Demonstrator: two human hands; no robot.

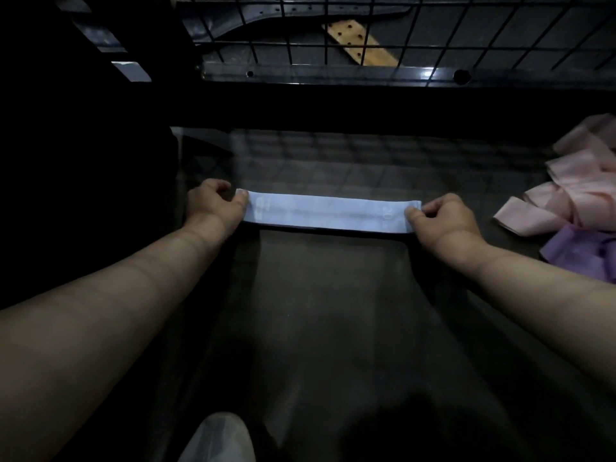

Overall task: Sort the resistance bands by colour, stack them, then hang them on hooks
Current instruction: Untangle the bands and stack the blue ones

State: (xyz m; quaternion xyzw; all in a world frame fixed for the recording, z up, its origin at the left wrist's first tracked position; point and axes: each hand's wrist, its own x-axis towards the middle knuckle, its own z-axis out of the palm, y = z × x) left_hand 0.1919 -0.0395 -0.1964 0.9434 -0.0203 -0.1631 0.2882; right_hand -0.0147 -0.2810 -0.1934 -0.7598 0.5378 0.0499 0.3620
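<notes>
Looking down across a dark, glossy tabletop (333,311). At the middle of it, a pale blue resistance band (330,212), drawn out flat and straight, running left to right. Gripped at both short ends: left hand (213,203) pinching the left end under the thumb with fingers curled in, right hand (440,216) pinching the right end the same way, knuckles folded under. Both forearms bare, reaching forward from the lower corners. Faint print near each end of the band (a "20" just legible by the right hand, the rest too washed out to read). Resting on the surface or lifted just off it: cannot tell. A thin dark line of shadow along the near edge.

Over at the right edge of the tabletop, well apart from the blue band, a loose heap of pink bands (573,195), folded and overlapping one another. Just nearer than that heap and touching it, a purple band (580,251), partly cut off by the frame.

Beyond the far edge of the tabletop, a black wire grid (400,25) with a glossy dark rail (316,73) along its foot. Behind the grid, a tan wooden strip (360,45) dotted with holes, lying at a slant, and a dark perforated strip (300,10) beside it. At the bottom edge, left of centre, a pale rounded object (218,438), too blurred to identify. Very dim overall, the left side almost black.
</notes>
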